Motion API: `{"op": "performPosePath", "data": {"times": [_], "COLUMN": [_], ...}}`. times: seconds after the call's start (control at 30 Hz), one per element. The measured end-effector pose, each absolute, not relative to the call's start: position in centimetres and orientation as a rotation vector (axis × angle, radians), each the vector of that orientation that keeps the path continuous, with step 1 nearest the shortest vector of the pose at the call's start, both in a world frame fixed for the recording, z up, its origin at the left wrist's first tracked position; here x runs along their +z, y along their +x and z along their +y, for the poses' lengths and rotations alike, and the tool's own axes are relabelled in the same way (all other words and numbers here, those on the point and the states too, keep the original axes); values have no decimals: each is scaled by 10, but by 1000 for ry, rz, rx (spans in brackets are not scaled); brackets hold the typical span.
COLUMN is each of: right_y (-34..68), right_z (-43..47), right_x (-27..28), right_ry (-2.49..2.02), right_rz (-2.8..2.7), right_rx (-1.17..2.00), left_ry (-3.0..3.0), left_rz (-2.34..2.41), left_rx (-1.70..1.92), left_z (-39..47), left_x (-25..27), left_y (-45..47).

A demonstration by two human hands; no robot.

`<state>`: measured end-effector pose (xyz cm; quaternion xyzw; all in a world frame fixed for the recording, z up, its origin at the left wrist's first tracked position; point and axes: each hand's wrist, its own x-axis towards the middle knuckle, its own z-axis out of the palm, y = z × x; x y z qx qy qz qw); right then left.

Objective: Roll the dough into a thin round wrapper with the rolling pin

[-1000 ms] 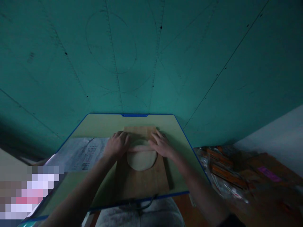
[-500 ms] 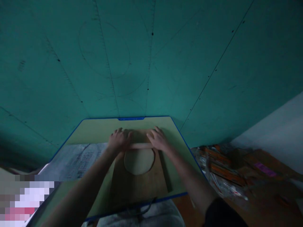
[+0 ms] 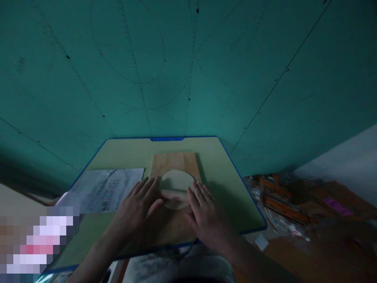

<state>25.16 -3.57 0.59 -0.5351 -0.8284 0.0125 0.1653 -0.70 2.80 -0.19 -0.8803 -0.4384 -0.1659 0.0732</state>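
Note:
A round, flat sheet of dough [image 3: 176, 179] lies on a wooden cutting board [image 3: 169, 159]. Across its nearer half rests a pale rolling pin [image 3: 174, 194]. Over the pin's left end lies my left hand [image 3: 138, 206], open, with fingers stretched forward and thumb pointing inward. My right hand [image 3: 206, 208] lies flat over the right end, its fingers extended too. Both palms press from above rather than wrap around, and they hide the pin's ends.
The board sits on a pale green table [image 3: 126, 151] with a blue rim. A printed sheet [image 3: 108, 190] lies to the left. Behind stands a green wall [image 3: 165, 70] with drawn lines. Cardboard and plastic-wrapped items [image 3: 282, 200] are piled on the right.
Both hands have drawn the rolling pin toward me, from the dough's far edge to its nearer half. My fingers now stretch flatter. The camera view has shifted slightly.

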Motion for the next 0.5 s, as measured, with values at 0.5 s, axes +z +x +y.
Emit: {"op": "performPosePath", "data": {"times": [0.5], "right_y": [281], "right_z": [104], "right_x": [21], "right_ry": [-1737], "right_rz": [-2503], "right_rx": [152], "left_ry": [-2427], "left_rz": [-1786], "left_rx": [-420], "left_z": [154], "left_x": [34], "left_y": [75]}}
